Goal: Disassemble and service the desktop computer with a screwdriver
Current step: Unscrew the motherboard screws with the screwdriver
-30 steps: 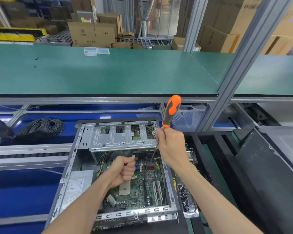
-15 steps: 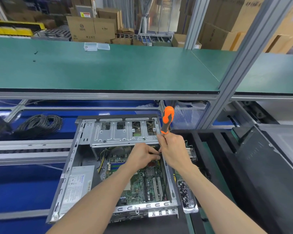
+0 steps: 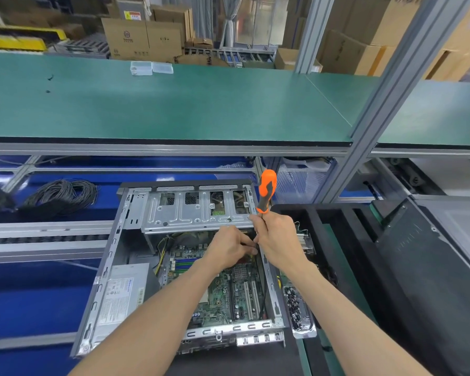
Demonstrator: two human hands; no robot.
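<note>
Change: since a second ago the left hand (image 3: 229, 249) has left its fist over the circuit board and gone up to the screwdriver shaft; the screwdriver (image 3: 266, 191) sits lower than before.
Tabletop: the green tabletop (image 3: 174, 104) runs across the upper half of the view, with two small clear boxes (image 3: 151, 68) near its far edge.
Computer case: the open computer case (image 3: 185, 261) lies on its side below the tabletop, its metal drive cage (image 3: 196, 213) at the far end.
Power supply: a grey power supply (image 3: 122, 294) sits in the case's left part.
Circuit board: the green circuit board (image 3: 228, 289) fills the middle of the case, partly hidden by both arms.
Cable coil: a black cable coil (image 3: 61, 195) lies left of the case, well apart.
Screw tray: a small tray of dark screws (image 3: 299, 310) lies just beside the case's right wall.
Right hand: the right hand (image 3: 278, 238) grips the screwdriver low on its orange and black handle, which stands nearly upright above the fist.
Left hand: fingers curled and pinching at the shaft just beside the right hand; the tip is hidden.
</note>
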